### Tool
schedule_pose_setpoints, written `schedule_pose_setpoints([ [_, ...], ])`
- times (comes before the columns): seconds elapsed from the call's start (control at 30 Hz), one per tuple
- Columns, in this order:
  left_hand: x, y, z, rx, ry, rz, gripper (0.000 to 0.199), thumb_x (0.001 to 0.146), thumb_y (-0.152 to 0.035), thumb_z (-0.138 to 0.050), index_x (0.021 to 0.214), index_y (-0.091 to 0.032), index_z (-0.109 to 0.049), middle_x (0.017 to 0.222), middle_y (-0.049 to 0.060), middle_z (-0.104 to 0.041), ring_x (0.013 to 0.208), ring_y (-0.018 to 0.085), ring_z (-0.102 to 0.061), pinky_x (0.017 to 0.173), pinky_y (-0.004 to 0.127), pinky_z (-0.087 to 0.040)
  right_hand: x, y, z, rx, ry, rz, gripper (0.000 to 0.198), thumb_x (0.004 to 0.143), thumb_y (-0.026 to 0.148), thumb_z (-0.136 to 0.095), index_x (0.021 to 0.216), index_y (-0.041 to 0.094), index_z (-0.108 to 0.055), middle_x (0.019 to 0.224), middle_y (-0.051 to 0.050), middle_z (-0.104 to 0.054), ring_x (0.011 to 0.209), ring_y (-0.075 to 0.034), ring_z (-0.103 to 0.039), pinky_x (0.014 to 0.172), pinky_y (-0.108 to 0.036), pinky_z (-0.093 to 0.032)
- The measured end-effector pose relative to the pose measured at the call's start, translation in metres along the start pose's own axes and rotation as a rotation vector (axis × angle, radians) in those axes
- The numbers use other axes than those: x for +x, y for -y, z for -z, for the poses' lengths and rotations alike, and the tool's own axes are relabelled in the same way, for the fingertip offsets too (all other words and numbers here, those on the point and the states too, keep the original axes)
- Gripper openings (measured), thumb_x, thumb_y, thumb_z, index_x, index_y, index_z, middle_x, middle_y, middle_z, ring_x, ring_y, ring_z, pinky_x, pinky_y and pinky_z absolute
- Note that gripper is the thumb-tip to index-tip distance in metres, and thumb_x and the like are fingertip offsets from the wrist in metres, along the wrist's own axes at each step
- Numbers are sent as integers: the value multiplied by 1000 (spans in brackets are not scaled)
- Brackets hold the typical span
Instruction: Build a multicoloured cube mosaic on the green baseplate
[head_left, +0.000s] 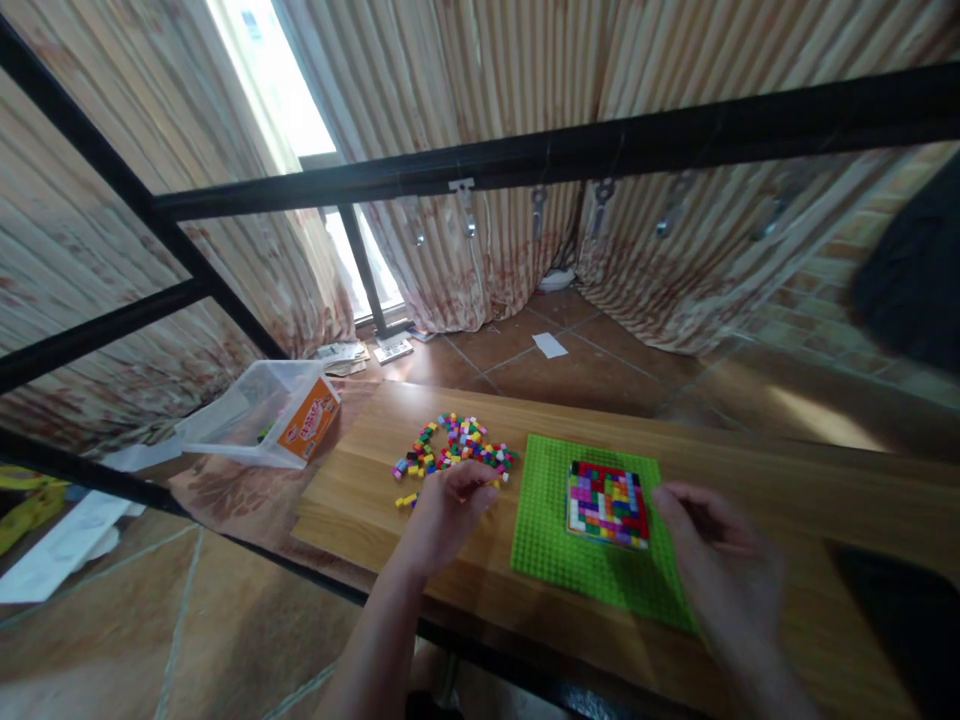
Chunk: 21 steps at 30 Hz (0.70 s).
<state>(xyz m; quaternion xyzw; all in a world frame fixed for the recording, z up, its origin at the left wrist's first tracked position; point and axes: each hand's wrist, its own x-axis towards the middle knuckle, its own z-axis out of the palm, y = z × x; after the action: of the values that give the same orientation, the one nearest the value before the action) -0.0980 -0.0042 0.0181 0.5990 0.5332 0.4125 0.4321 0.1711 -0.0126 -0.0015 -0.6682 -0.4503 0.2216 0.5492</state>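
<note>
Bricks [469,434] scattered; left hand [454,507] close

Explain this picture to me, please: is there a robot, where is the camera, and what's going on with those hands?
There is no robot here, just one person's two bare hands. The single picture comes from a camera worn on that person's head, looking forward and down.

On the wooden table lies a green plate with a colourful block of bricks built on it. Loose bricks are scattered to its left; a clear box sits past the table's left end.

The left hand is at the loose bricks, the right hand beside the block. Whether either holds a brick, I can't tell.
</note>
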Motion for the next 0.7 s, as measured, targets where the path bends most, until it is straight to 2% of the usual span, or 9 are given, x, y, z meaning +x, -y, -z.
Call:
schedule_pose_setpoints([
  [0.1,0,-3,-21,-115,28,-6,12,81,-20,-64,92,-16,-68,84,2,-68,80,15,-62,73,24,-47,-13,16,-6,78,194,65,28,81,48,-68,85,21,-72,80,-4,-72,72,-19,-65,68,-31,-53],
  [0.2,-1,-10,-39,-164,100,-15,17,82,-18,-64,98,-17,-66,91,4,-69,87,17,-64,78,26,-50,-23,26,-13,115,457,169,25,86,43,-64,101,25,-73,89,-3,-72,81,-18,-66,71,-29,-54],
  [0.3,-3,-19,-52,-194,167,-43,21,83,-16,-62,104,-17,-63,95,5,-69,88,16,-66,80,27,-52,-28,30,-18,99,576,224,24,86,39,-66,106,26,-72,90,-3,-71,78,-17,-65,70,-28,-53],
  [0.43,-5,-23,-61,-228,181,-66,24,84,-17,-63,108,-18,-62,90,3,-69,84,15,-67,80,27,-52,-28,29,-17,118,627,207,18,88,38,-64,95,26,-75,90,-3,-72,81,-18,-65,72,-29,-52],
  [0.53,-4,-22,-64,-243,170,-77,18,83,-18,-66,101,-17,-64,86,2,-67,79,13,-64,76,25,-51,-27,28,-15,189,614,148,17,87,39,-65,89,26,-76,86,-2,-73,81,-18,-66,74,-28,-51],
  [0.7,-2,-24,-68,-286,193,-88,10,83,-20,-69,92,-15,-65,81,2,-65,74,12,-60,70,22,-48,-26,31,-12,318,611,42,16,82,40,-71,80,25,-77,73,1,-71,68,-15,-64,66,-26,-50],
])
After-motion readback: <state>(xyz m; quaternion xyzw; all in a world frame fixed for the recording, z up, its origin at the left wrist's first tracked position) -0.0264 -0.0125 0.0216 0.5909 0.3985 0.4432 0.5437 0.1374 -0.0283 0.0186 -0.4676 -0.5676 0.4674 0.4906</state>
